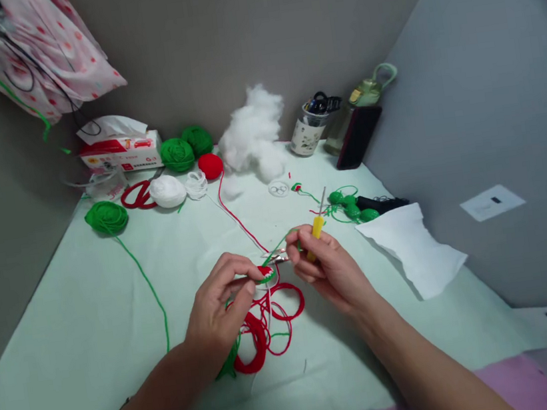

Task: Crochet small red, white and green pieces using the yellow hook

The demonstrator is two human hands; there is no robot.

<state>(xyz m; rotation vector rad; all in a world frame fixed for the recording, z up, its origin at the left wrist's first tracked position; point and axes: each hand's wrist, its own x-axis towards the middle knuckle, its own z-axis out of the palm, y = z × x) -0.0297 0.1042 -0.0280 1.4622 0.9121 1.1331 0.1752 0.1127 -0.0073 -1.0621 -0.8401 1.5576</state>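
Observation:
Between the thumb and fingers of my left hand (223, 299) is a small crochet piece (266, 273) in red, white and green. My right hand (329, 268) is closed round the yellow handle of a crochet hook (317, 227), its metal shaft pointing up and away. A green strand (278, 243) runs from the piece to my right fingers, which also pinch it. Beneath the hands lie loops of red yarn (257, 348) with some green strands. A small metal tool (279, 256) lies just behind the crochet piece, partly hidden by my right fingers.
Along the back stand a tissue box (120, 154), green yarn balls (177, 154), a red ball (211, 167), white stuffing (254, 133), a pen cup (308, 132) and a bottle (344, 125) with a phone (359, 136). Red-handled scissors (137, 196) lie left; white paper (415, 250) lies right.

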